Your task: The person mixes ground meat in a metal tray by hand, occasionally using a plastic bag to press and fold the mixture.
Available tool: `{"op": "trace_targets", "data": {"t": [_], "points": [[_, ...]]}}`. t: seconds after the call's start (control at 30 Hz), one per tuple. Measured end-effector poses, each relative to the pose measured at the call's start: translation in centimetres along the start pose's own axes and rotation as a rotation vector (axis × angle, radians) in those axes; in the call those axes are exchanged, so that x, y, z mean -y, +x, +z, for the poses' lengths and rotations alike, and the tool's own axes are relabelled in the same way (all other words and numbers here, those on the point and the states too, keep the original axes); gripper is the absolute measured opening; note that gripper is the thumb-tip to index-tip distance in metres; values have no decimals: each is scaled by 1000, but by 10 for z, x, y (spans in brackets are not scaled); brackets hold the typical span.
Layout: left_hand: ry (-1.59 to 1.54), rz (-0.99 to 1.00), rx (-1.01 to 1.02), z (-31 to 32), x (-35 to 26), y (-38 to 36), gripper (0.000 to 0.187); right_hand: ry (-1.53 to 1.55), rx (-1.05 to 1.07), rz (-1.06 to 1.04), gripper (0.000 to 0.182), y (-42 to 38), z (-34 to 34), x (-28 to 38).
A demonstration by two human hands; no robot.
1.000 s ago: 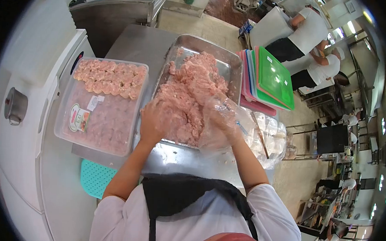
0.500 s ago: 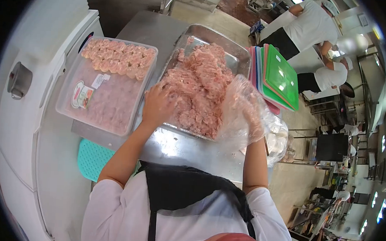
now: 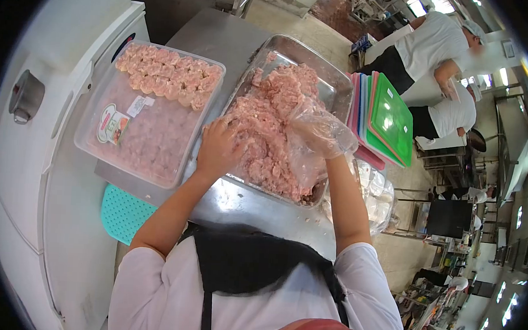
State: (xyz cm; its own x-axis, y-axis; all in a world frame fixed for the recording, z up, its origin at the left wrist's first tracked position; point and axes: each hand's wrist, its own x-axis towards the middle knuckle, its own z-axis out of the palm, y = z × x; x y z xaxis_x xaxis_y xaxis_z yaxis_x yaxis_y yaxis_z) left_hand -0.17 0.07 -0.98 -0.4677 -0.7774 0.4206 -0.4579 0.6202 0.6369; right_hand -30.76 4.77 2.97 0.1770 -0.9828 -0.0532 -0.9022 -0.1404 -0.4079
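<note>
White short sleeves, black apron, clear plastic glove on right grip.

Pale pink minced meat heap in shiny silver steel tray; bright green plastic cutting board; turquoise dotted perforated mat.

Left hand bare, fingers pressed into pink minced meat heaped in rectangular steel tray. Right hand inside loose clear plastic glove, resting on meat's right side. Clear plastic container just left of tray, row of pink shaped pieces at far end. Both on steel table. Stacked coloured cutting boards right of tray. Two people in white beyond.
</note>
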Motion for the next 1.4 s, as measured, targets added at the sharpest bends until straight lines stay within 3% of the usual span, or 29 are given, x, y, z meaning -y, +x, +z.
{"op": "trace_targets", "data": {"t": [0.07,0.2,0.47,0.57,0.63,0.7,0.73,0.8,0.93,1.1,1.2,1.3,1.4], "points": [[-41,15,-25,-3,-3,1,36,-209,-114,-113,34,2,14,-7],[-72,-8,-39,-4,-5,0,32,-327,-243,57,39,4,25,31],[-92,25,-65,-1,0,0,31,-196,-327,212,48,-22,4,55],[-125,24,-44,-2,-1,2,30,29,-474,225,52,-34,-23,47],[-122,16,-23,-4,1,0,30,379,-510,197,58,-39,-36,37],[-92,6,1,-5,-1,1,30,1002,-646,103,64,-42,-39,34],[-90,14,-11,-5,-1,1,30,909,-685,130,67,-43,-46,37],[-81,33,-35,-5,-2,3,30,1027,-692,115,66,-38,-54,31],[-95,27,-31,-6,-2,3,30,593,-651,194,60,-9,-63,19],[-72,28,-40,-2,1,3,29,-332,-262,254,54,33,-17,20],[-60,7,1,-2,2,3,29,-457,-81,224,50,36,-17,19],[-66,41,-7,-6,-1,5,30,-332,75,290,45,41,-57,42],[-21,46,-23,-3,-1,4,31,179,-679,68,40,29,-48,-6]]}}
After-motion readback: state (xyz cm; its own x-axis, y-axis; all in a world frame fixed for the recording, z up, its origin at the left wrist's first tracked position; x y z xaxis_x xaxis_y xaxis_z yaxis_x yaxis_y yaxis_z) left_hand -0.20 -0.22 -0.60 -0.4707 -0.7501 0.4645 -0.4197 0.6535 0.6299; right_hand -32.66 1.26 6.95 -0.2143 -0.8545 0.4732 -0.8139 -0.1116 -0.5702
